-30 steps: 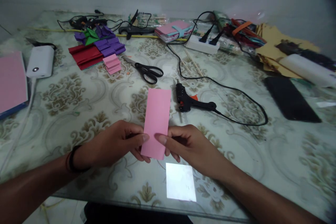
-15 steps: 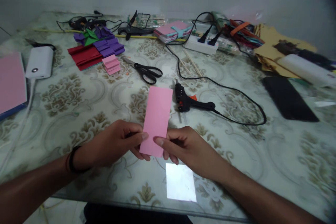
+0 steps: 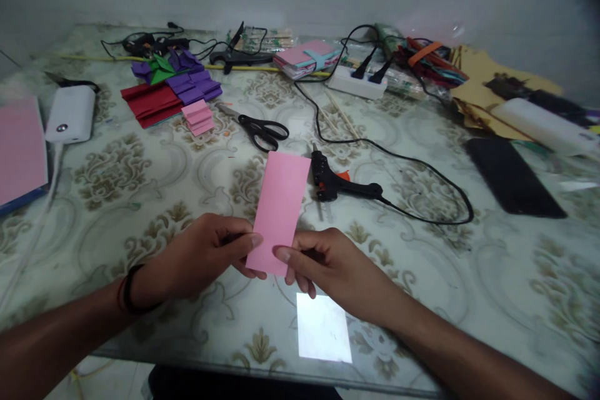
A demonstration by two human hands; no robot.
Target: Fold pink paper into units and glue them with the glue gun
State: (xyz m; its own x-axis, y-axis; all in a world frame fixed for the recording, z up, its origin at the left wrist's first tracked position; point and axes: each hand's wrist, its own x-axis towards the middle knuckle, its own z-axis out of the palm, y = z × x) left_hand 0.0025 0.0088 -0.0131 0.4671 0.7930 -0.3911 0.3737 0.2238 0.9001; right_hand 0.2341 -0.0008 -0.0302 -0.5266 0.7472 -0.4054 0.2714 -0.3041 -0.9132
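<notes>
A flat pink paper strip [image 3: 282,200] is held up over the table, its top leaning slightly right. My left hand [image 3: 210,250] pinches its lower left edge, thumb in front and fingers behind. My right hand [image 3: 323,262] grips the lower right edge the same way. Just right of the strip's top lies a black glue gun [image 3: 342,182]. Black-handled scissors [image 3: 262,128] rest beyond the strip. A small pleated pink paper [image 3: 198,117] sits to their left, beside pleated red paper [image 3: 152,102] and folded purple paper [image 3: 194,85].
On the left are a white power bank [image 3: 70,114] and pink sheets [image 3: 21,150]. A white power strip [image 3: 359,81], a banded paper stack [image 3: 307,57] and cables line the back. A black phone [image 3: 515,177] and yellow paper [image 3: 506,75] lie on the right.
The pink strip tilts a little more to the right, its lower end shifted slightly left. Both hands keep their hold on it.
</notes>
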